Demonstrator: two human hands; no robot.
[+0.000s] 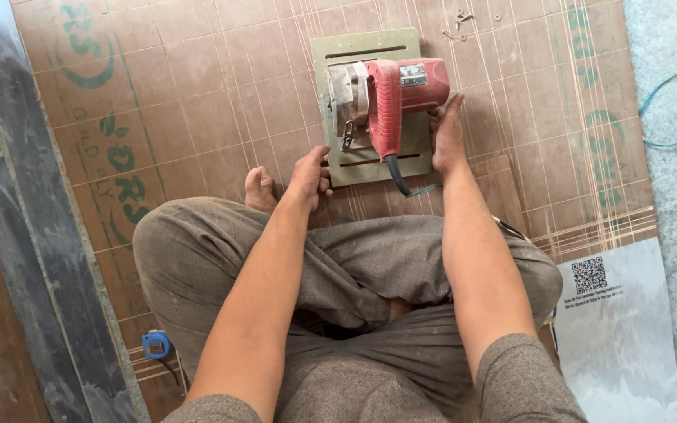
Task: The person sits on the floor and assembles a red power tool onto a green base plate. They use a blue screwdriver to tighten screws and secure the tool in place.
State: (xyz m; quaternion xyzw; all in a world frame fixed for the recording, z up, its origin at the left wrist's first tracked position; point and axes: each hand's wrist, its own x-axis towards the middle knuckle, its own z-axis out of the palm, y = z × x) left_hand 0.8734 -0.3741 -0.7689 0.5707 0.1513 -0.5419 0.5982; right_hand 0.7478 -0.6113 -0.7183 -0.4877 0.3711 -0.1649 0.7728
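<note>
A: Left to right. Blue tape measure (156,344) lies on the floor by the left knee, well away from both hands.

B: Hands?

A: Left hand (310,174) sits at the near-left corner of the saw's base plate (354,47), fingers curled on its edge. Right hand (447,135) lies flat against the right side of the red circular saw (389,98), fingers straight, not gripping.

B: Saw position?

A: Directly ahead of the crossed legs, on the brown board (213,102). Motor body lies left-right, handle points back at the person. Right hand is nearer the body.

Red circular saw (385,102) lies on its flat metal base, upon plywood.
</note>
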